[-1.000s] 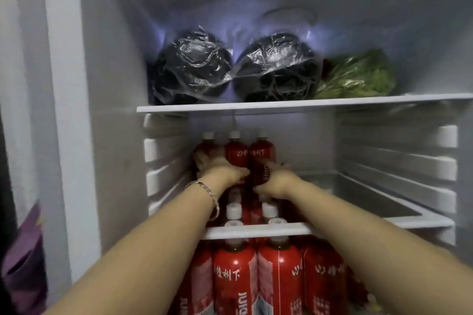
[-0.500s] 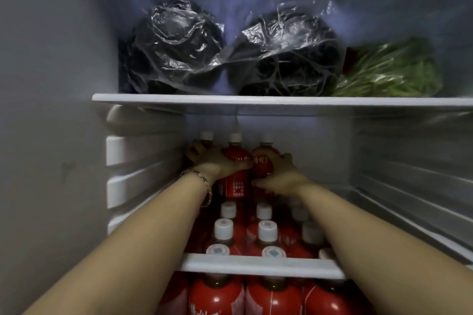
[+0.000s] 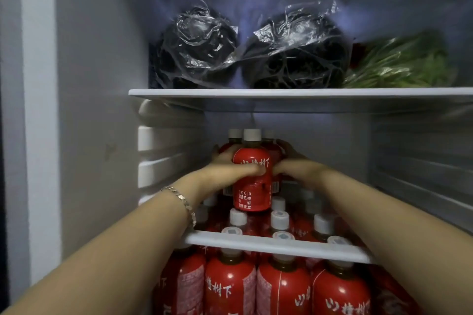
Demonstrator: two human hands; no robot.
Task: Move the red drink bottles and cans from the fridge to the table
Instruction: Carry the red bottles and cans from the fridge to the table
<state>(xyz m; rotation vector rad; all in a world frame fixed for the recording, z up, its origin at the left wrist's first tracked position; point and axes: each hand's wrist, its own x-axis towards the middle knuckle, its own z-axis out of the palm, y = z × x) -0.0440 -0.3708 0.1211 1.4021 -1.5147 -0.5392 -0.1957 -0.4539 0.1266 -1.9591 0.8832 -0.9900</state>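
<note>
Inside the open fridge, both my hands clasp a cluster of three red drink bottles [image 3: 252,181] with white caps, raised above the middle shelf [image 3: 276,245]. My left hand [image 3: 230,169] wraps the left side, thumb across the front bottle's label. My right hand [image 3: 294,163] presses the right side. Several more red bottles [image 3: 279,220] stand under them on that shelf. Larger red bottles [image 3: 230,289] fill the shelf below.
The top shelf [image 3: 281,92] carries two dark round items in clear plastic bags [image 3: 199,46] and bagged green leaves [image 3: 401,64]. The fridge's left wall [image 3: 97,135] and ribbed right wall [image 3: 419,166] hem in the space. A bracelet [image 3: 181,199] circles my left wrist.
The three bottles at the back have been squeezed together by both hands and lifted up and toward me, above the other caps. The camera has pulled back a little.
</note>
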